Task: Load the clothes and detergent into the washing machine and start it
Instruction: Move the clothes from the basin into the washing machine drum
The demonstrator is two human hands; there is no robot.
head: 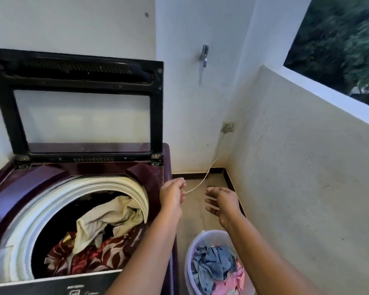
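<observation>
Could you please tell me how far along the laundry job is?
Done: some clothes already lie in the open washing machine. In hand: the left hand pinches the power cord running to the wall socket; the right hand hovers open. Left: the basket holds laundry, no detergent is visible, and the lid is up.

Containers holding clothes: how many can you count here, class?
2. The washing machine drum at left, under the raised lid, and the laundry basket on the floor at lower right. Others may lie out of frame.
</observation>
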